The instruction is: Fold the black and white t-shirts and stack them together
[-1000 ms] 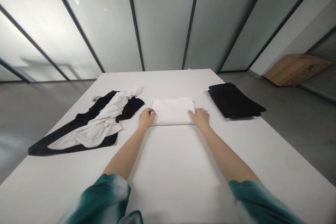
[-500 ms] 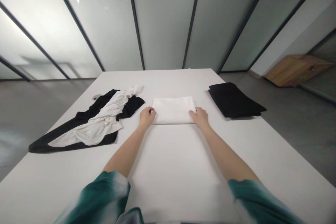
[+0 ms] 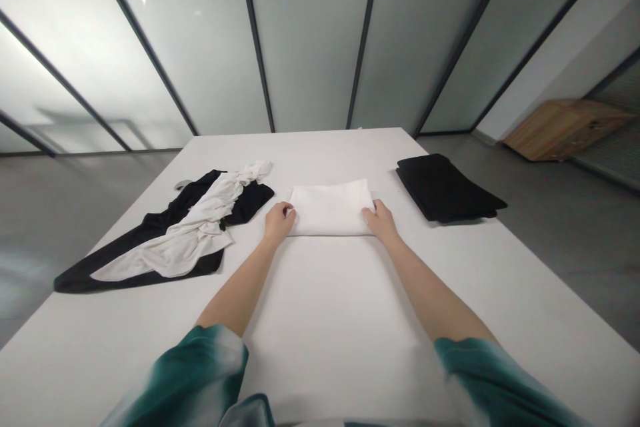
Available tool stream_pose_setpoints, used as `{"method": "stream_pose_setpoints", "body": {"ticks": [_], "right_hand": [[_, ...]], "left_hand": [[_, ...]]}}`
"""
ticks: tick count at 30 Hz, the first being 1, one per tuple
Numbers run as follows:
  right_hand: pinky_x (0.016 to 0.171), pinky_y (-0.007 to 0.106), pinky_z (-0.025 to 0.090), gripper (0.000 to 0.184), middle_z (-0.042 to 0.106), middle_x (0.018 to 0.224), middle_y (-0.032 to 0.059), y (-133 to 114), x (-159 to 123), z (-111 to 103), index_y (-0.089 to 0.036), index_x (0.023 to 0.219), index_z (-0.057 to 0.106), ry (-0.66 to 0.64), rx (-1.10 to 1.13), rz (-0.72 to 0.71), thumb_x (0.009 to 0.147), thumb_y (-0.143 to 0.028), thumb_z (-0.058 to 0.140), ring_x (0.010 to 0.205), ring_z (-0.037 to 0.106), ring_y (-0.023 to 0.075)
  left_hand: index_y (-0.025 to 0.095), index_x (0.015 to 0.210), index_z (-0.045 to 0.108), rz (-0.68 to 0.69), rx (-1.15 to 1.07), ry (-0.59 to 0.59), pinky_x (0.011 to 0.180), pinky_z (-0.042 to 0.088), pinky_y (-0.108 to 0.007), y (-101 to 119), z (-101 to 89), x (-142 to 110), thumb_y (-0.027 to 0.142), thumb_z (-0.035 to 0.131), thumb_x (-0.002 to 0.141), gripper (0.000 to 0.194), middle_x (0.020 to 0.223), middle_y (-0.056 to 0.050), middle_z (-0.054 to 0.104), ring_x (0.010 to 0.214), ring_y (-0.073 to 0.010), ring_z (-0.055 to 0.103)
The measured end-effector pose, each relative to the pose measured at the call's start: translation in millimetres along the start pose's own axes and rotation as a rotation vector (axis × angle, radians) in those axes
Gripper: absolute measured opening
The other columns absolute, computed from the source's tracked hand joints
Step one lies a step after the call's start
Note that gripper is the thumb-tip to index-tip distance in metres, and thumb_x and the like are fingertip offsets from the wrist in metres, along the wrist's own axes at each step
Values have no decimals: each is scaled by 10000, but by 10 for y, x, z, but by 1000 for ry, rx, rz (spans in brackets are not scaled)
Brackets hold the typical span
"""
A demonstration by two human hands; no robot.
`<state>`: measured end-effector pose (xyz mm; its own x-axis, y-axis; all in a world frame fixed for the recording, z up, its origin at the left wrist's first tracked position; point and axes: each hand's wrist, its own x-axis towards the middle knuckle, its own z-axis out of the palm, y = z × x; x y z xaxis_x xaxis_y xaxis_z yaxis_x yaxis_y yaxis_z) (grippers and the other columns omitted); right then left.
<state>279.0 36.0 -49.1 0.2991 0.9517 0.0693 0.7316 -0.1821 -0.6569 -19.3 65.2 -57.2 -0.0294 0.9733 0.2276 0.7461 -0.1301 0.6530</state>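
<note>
A white folded garment [image 3: 330, 209] lies as a neat rectangle in the middle of the table, its exact kind hidden by the folding. My left hand [image 3: 279, 221] is at its left edge, thumb and fingers pinched on the fabric. At the right edge my right hand [image 3: 381, 219] grips the cloth, thumb on top and fingers out of sight beneath or behind. The far right corner of the fabric stands slightly raised.
To the left lie a crumpled white garment [image 3: 185, 240] and black garments [image 3: 125, 257] under it. A stack of folded black cloth [image 3: 445, 188] sits at the table's right edge. Frosted glass panels [image 3: 310, 40] stand behind the white table [image 3: 330, 333]; a wooden cabinet [image 3: 560, 130] is far right.
The far edge of the white folded garment has risen slightly, mostly on the right. Both hands keep nearly the same place, and the view has shifted a little.
</note>
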Motion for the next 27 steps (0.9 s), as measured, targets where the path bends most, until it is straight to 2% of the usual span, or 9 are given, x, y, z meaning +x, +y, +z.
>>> {"method": "stream_pose_setpoints", "body": {"ticks": [3,5,8,11,14,19,24,27], "right_hand": [[715,313,448,282,668,862,54,18,34,-1,-199,948,561,15,263,7,729,-354,474,788,586,230],[675,303,463,268,645,792,16,4,57,-20,-217,916,536,-22,447,87,684,-349,506,741,585,215],[614,294,484,256,623,697,-16,-59,60,-89,-234,875,514,-143,708,279,635,-307,565,674,598,204],[657,336,530,198,674,720,32,-156,18,-182,-215,844,547,-343,894,424,656,-277,564,721,653,230],[731,376,556,170,714,750,72,-265,-36,-244,-192,859,596,-488,974,517,723,-285,551,773,688,250],[797,372,563,149,737,773,94,-415,-108,-226,-174,861,625,-575,964,522,741,-240,567,813,708,253],[820,395,574,177,748,821,106,-472,-267,-217,-173,890,643,-588,1094,521,743,-243,574,862,718,275],[832,420,578,194,749,850,107,-455,-369,-306,-180,900,645,-520,1169,489,733,-240,569,915,713,292]], "left_hand": [[206,911,666,7,-41,12,819,470,-334,-19,14,7,254,565,802,156,857,-48,658,840,-211,617],[207,901,662,9,-66,20,824,474,-333,-29,22,12,249,566,802,144,860,-46,658,839,-206,618],[201,886,655,7,-98,28,838,477,-330,-35,30,17,245,566,801,131,882,-52,662,852,-200,621],[191,886,649,-16,-128,36,844,482,-335,-32,29,18,245,561,801,134,907,-63,665,865,-202,624],[186,884,647,-28,-156,54,848,484,-338,-28,18,16,241,559,795,136,907,-64,666,872,-202,625],[184,859,639,-32,-211,103,847,486,-336,-37,1,24,223,557,782,119,888,-57,672,864,-197,624],[192,816,605,-79,-298,138,832,488,-314,-55,1,46,230,528,794,89,852,-41,670,839,-182,627],[196,805,600,-99,-311,150,821,487,-308,-54,-4,51,231,521,791,88,836,-36,671,836,-183,628]]}}
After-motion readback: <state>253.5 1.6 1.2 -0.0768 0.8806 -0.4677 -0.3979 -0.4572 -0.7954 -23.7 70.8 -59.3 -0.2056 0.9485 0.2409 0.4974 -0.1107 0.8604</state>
